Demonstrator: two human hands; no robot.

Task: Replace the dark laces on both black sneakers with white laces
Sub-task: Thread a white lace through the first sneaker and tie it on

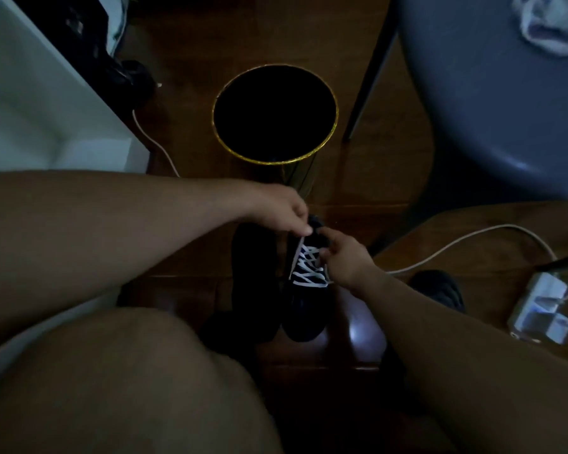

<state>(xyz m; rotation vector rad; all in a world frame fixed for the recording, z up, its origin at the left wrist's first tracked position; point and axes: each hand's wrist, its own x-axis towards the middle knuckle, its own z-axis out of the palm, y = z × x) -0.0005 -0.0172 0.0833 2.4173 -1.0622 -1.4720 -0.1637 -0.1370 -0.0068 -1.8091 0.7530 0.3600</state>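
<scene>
On the wooden floor, both hands' fingers pinch the flat white lace crisscrossing the right-side black sneaker.

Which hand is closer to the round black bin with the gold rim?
The left hand. It pinches the white lace just below the bin, near its base. The right hand is lower and further right, at the side of the laced sneaker.

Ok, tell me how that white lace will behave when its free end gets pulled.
The white lace looks flat and floppy, so it probably bends easily. Crossed through several eyelets of the right sneaker, it may drag. The left hand pinches one end.
</scene>
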